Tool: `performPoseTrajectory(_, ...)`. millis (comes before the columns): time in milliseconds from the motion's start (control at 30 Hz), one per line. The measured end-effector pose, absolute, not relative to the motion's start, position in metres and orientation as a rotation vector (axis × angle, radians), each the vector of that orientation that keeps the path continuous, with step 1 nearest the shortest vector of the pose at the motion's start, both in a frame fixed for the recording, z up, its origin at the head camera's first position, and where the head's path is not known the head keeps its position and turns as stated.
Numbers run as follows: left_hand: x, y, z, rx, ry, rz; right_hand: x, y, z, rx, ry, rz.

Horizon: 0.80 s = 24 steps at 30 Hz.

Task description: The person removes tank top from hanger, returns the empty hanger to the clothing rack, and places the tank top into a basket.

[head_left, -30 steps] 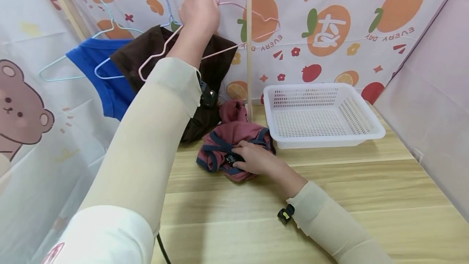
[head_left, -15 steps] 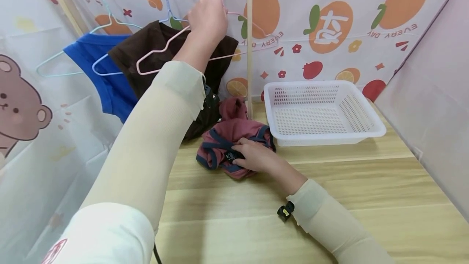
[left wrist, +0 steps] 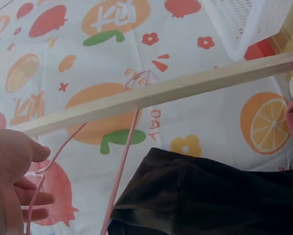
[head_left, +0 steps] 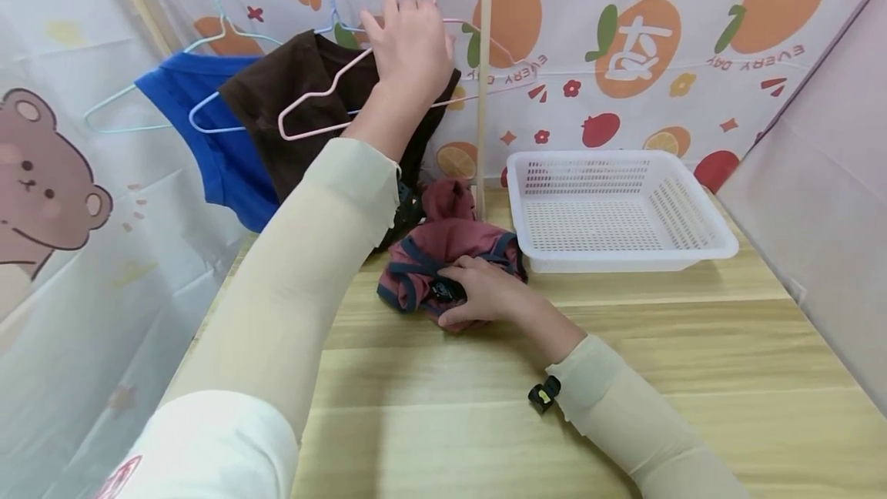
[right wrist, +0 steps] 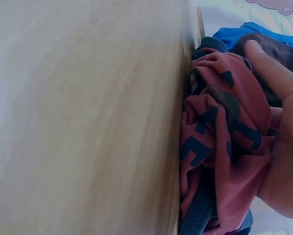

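My left hand [head_left: 412,48] is raised at the rack, its fingers loosened and spread around the neck of a pink hanger [head_left: 315,132]. In the left wrist view, the hanger's neck passes between thumb and fingers. No garment is on this hanger. My right hand [head_left: 485,291] rests on a crumpled dusty-pink garment [head_left: 453,237] with navy trim and a black label patch, lying on the table. The right wrist view shows the thumb extended along the garment [right wrist: 234,137]. Behind my left arm hang a dark brown top [head_left: 266,95] and a blue top [head_left: 225,156] on hangers.
A white perforated basket [head_left: 630,262] stands at the back right of the wooden table [head_left: 624,314]. The rack's wooden post [head_left: 483,83] rises between basket and hanging tops. A fruit-patterned cloth [head_left: 554,14] covers the back wall. The rack's rail lies at the upper edge of the head view.
My left hand has come down from near the rail, and its fingers have opened from their grip on the pink hanger. The right hand stays on the garment, its thumb spread a little wider.
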<state>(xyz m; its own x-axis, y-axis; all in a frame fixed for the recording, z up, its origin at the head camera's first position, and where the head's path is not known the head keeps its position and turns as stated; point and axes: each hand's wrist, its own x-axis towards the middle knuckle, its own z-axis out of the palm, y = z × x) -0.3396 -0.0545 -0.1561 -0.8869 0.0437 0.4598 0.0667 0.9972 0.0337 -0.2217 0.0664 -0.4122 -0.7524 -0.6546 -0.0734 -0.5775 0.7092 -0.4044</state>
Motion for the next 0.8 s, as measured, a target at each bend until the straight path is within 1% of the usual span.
performPoseTrajectory(133,-0.329,-0.052,-0.168,-0.16,-2.528,-0.04,-0.22,0.064,-0.411,-1.038,2.752,-0.435)
performPoseTrajectory(267,-0.314,-0.051,-0.189,-0.373,-2.297,-0.087,-0.221,0.061,-0.412,-1.091,2.877,-0.291)
performPoseTrajectory(400,-0.301,-0.055,-0.214,-0.565,-2.096,-0.166,-0.226,0.058,-0.413,-1.04,2.942,-0.225)
performPoseTrajectory(533,-0.292,-0.064,-0.243,-0.695,-2.014,-0.246,-0.233,0.054,-0.413,-0.951,2.928,-0.215)
performPoseTrajectory(667,-0.285,-0.076,-0.275,-0.755,-2.083,-0.347,-0.239,0.049,-0.414,-0.893,2.904,-0.163)
performPoseTrajectory(800,-0.278,-0.09,-0.304,-0.718,-2.231,-0.441,-0.244,0.042,-0.414,-0.853,2.883,-0.091)
